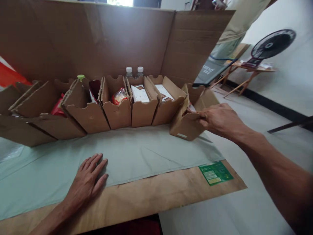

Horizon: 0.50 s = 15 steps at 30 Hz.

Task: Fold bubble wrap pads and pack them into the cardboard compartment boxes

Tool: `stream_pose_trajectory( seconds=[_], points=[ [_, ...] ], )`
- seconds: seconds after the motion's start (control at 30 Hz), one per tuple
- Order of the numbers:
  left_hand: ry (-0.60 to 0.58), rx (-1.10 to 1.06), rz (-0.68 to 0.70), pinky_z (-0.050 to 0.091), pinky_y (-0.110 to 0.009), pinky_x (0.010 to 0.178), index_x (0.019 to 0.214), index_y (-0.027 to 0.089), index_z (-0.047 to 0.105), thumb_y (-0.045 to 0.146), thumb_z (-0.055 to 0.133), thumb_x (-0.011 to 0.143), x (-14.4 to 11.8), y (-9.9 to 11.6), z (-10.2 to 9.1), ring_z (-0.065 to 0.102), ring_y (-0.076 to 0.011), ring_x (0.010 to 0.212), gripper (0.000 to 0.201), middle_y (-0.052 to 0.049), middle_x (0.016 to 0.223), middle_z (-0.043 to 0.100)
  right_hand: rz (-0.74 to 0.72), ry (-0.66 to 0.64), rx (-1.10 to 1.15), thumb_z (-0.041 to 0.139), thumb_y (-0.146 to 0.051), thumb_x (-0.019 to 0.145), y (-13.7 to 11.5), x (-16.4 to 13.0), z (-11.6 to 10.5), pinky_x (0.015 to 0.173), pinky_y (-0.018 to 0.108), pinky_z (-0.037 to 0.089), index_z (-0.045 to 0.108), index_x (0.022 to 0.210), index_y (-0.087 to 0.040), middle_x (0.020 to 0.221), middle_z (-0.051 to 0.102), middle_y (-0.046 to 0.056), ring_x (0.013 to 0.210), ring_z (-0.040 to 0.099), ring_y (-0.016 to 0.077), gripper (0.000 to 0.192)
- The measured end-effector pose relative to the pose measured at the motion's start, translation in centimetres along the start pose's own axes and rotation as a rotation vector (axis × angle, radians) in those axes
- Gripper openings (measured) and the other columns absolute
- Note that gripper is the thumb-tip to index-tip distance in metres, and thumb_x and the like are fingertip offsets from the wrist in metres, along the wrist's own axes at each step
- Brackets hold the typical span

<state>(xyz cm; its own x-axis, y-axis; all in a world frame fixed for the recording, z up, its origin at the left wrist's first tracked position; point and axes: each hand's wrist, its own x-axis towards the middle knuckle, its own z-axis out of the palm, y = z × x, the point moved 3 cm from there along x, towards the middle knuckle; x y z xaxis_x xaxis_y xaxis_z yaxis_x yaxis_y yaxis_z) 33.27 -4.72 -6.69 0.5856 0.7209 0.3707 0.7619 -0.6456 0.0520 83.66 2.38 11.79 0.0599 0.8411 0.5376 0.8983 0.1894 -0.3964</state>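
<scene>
While the left hand [86, 182] lies flat and spread on the worktop [151, 195], the right hand [218, 120] pinches the rim of the end box [186, 125], which stands tilted and apart from the filled row [117, 107].

Two bottles [134, 70]; two white cartons [139, 93]

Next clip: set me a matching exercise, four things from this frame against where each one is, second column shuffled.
Things:
1. left hand
2. right hand
3. two white-capped bottles
4. black fan

Places:
A. on the wooden side table at far right
B. flat on the pale green sheet
C. behind the row of boxes
D. gripping the rim of the rightmost cardboard box

Pairs: 1-B, 2-D, 3-C, 4-A
</scene>
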Motion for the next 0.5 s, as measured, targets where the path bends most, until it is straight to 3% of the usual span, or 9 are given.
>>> stream_pose_trajectory(
  seconds=[0.07, 0.13, 0.23, 0.37, 0.43, 0.5],
  points=[
    [-0.006, 0.001, -0.012, 0.049, -0.059, 0.110, 0.138, 0.018, 0.064, 0.039, 0.051, 0.101, 0.1, 0.1, -0.1, 0.058, -0.0380, 0.136, 0.045, -0.019, 0.149, 0.061, -0.085, -0.203, -0.077, 0.087, -0.023, 0.064, -1.8, -0.2, 0.9, 0.074, 0.032, 0.051, 0.056, 0.044, -0.024, 0.043, 0.045, -0.008, 0.044, 0.037, 0.0072, 0.037],
    [-0.006, -0.002, -0.017, 0.049, -0.059, 0.109, 0.137, 0.017, 0.065, 0.039, 0.050, 0.101, 0.1, 0.1, -0.1, 0.057, -0.0383, 0.137, 0.045, -0.019, 0.149, 0.061, -0.161, -0.368, -0.157, 0.085, -0.021, 0.065, -4.1, 0.1, 2.4, 0.061, 0.026, 0.045, 0.056, 0.045, -0.024, 0.045, 0.048, -0.008, 0.041, 0.030, 0.0057, 0.035],
    [0.010, -0.004, -0.004, 0.049, -0.059, 0.109, 0.136, 0.015, 0.065, 0.037, 0.049, 0.102, 0.2, 0.3, -0.1, 0.057, -0.0384, 0.137, 0.044, -0.020, 0.149, 0.061, -0.215, -0.481, -0.240, 0.078, -0.014, 0.068, -9.2, 1.3, 5.0, 0.058, 0.026, 0.044, 0.054, 0.046, -0.022, 0.045, 0.046, -0.006, 0.041, 0.031, 0.0057, 0.033],
    [0.038, -0.006, -0.003, 0.049, -0.058, 0.109, 0.135, 0.016, 0.065, 0.038, 0.048, 0.102, 0.2, 0.2, 0.2, 0.056, -0.0377, 0.138, 0.043, -0.020, 0.147, 0.061, -0.282, -0.641, -0.214, 0.063, -0.010, 0.082, -18.4, 2.5, 7.1, 0.063, 0.027, 0.049, 0.059, 0.051, -0.018, 0.047, 0.049, -0.005, 0.044, 0.040, 0.0060, 0.032],
    [0.036, -0.026, -0.020, 0.049, -0.059, 0.109, 0.135, 0.016, 0.066, 0.039, 0.048, 0.102, 0.2, 0.0, 0.3, 0.056, -0.0385, 0.138, 0.044, -0.021, 0.147, 0.062, -0.303, -0.619, -0.050, 0.053, -0.011, 0.091, -22.4, 2.9, 6.2, 0.069, 0.026, 0.050, 0.068, 0.063, -0.014, 0.054, 0.056, -0.005, 0.051, 0.050, 0.0064, 0.032],
    [0.031, -0.064, -0.046, 0.048, -0.062, 0.110, 0.133, 0.017, 0.067, 0.041, 0.049, 0.101, 0.1, -0.3, 0.2, 0.053, -0.0402, 0.140, 0.044, -0.020, 0.147, 0.061, -0.319, -0.471, 0.097, 0.049, -0.015, 0.096, -24.3, 3.0, 3.9, 0.076, 0.027, 0.051, 0.075, 0.079, -0.013, 0.067, 0.064, -0.005, 0.063, 0.059, 0.0078, 0.031]
  ],
)
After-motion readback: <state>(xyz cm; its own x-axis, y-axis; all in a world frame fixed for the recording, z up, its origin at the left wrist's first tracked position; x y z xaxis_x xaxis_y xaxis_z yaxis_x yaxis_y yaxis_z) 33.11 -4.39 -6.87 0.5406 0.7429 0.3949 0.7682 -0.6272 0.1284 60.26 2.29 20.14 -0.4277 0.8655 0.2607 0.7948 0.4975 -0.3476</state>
